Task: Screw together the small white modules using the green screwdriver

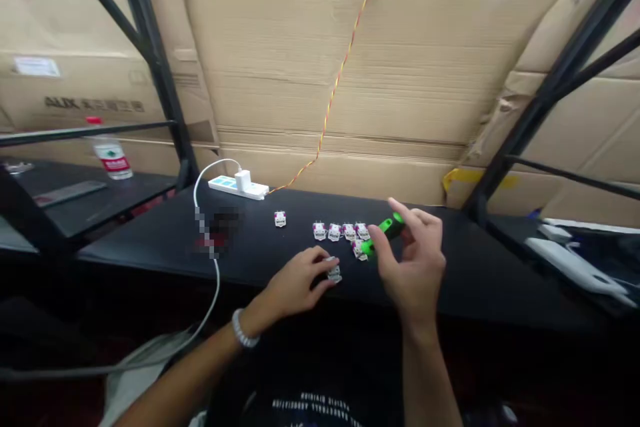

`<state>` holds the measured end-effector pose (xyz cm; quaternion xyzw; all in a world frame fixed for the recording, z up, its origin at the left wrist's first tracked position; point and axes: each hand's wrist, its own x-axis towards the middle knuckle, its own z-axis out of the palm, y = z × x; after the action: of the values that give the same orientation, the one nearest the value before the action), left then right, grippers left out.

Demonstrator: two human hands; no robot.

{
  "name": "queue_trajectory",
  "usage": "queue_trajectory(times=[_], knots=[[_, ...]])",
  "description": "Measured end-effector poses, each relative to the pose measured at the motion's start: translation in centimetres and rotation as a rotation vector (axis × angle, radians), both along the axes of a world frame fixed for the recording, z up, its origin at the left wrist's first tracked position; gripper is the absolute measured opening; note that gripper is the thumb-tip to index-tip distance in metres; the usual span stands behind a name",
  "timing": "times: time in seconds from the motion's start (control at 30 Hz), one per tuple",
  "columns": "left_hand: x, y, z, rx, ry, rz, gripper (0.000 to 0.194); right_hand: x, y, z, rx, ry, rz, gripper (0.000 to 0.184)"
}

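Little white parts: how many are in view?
7: four white parts in a row, a fifth just in front by the green tool, a sixth in the left hand, a seventh off to the left. Fingers may hide more.

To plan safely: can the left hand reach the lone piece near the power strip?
Probably yes: nothing lies between the left hand and the lone piece, though that hand holds another piece.

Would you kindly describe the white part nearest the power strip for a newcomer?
On the black table, find the white power strip at the back. Just in front and to the right lies a small white-and-purple part. It sits alone, while similar parts cluster farther right.
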<state>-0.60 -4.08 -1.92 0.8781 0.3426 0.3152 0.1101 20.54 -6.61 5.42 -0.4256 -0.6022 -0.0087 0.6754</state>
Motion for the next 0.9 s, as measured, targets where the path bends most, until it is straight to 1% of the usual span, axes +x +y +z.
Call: queue_trajectory(times=[0.03,0.13,0.2,0.23,0.37,0.4,0.43,0.57,0.6,0.67,0.77,0.8,0.83,0.9], knots=[[0.0,0.0,0.0,0.001,0.004,0.000,0.037,0.2,0.1,0.0,-0.010,-0.003,0.040,0.048],[0.1,0.0,0.0,0.007,0.012,0.009,0.036,0.7,0.5,0.0,-0.067,-0.020,0.226,0.052],[0.1,0.0,0.0,0.011,0.005,0.007,0.036,0.8,0.8,0.2,-0.085,-0.028,0.287,0.050],[0.1,0.0,0.0,0.011,0.001,0.008,0.036,0.7,1.1,0.3,-0.084,-0.036,0.274,0.048],[0.1,0.0,0.0,0.009,0.007,0.013,0.036,0.4,2.1,0.7,-0.028,-0.089,0.074,0.044],[0.1,0.0,0.1,0.007,0.011,0.015,0.036,0.4,2.2,0.7,-0.022,-0.103,0.055,0.045],[0.1,0.0,0.0,0.006,0.012,0.016,0.035,0.5,2.4,0.7,-0.024,-0.116,0.072,0.046],[0.1,0.0,0.0,0.006,0.003,0.012,0.035,1.1,2.0,0.5,-0.082,-0.141,0.292,0.052],[0.1,0.0,0.0,0.004,0.003,0.010,0.035,1.2,1.9,0.4,-0.090,-0.139,0.321,0.051],[0.1,-0.1,0.0,-0.002,0.009,0.013,0.036,1.2,1.5,0.4,-0.076,-0.136,0.291,0.049],[0.0,-0.1,0.0,-0.004,0.017,0.017,0.036,1.0,1.5,0.4,-0.013,-0.124,0.154,0.047],[0.0,0.0,0.0,-0.001,0.016,0.017,0.036,1.0,1.5,0.4,-0.004,-0.120,0.133,0.046],[-0.1,0.0,0.0,0.002,0.012,0.017,0.036,0.9,1.6,0.4,-0.009,-0.118,0.144,0.046],[-0.1,0.1,0.0,0.007,0.004,0.010,0.035,0.8,1.7,0.4,-0.042,-0.111,0.247,0.050]])
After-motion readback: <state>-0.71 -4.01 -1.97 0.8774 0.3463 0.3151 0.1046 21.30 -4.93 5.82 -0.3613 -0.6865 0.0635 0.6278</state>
